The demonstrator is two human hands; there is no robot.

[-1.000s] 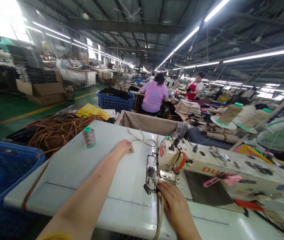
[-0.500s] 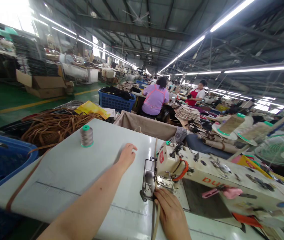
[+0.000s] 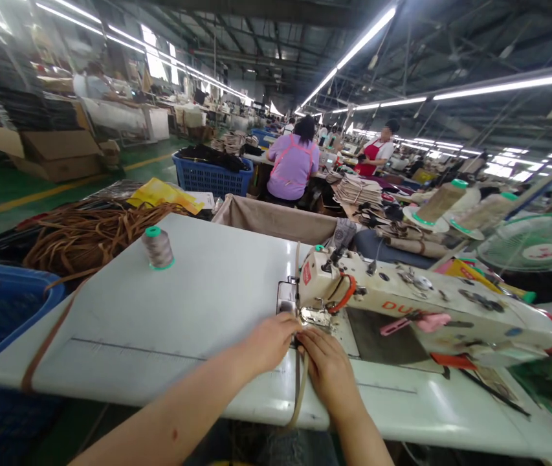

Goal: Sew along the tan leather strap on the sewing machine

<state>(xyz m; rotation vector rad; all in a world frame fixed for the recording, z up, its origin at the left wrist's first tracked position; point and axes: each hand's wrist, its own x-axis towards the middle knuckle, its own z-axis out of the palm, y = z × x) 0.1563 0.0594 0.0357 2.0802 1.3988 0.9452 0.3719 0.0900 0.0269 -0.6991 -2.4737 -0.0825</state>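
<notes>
Your left hand and right hand meet at the front of the cream sewing machine with orange lettering, fingertips close together just in front of the shiny metal foot area. Between them: the narrow, flat beige strap. It runs from under your fingers toward you and over the near edge of the pale worktop.

Grip: right fingers lie over the strap close to the foot area, thumb hidden. Left fingertips converge on the same spot, but they overlap the strap end there, so can't tell if either hand is pinching it or just guiding.

Handling, my read: light, bendy, not fragile. Soft enough to curve over the edge, so it'll likely twist or drift sideways if held far back. Take it flat by both edges, right near the foot area, fingertips short of the metal. Keep the hanging tail slack; drag on it could skew the strap.

Nearby: grey-beige thread cone with green ends upright on your left, well apart from your hands. Pink-handled tool is at the machine arm, right of your right hand.
</notes>
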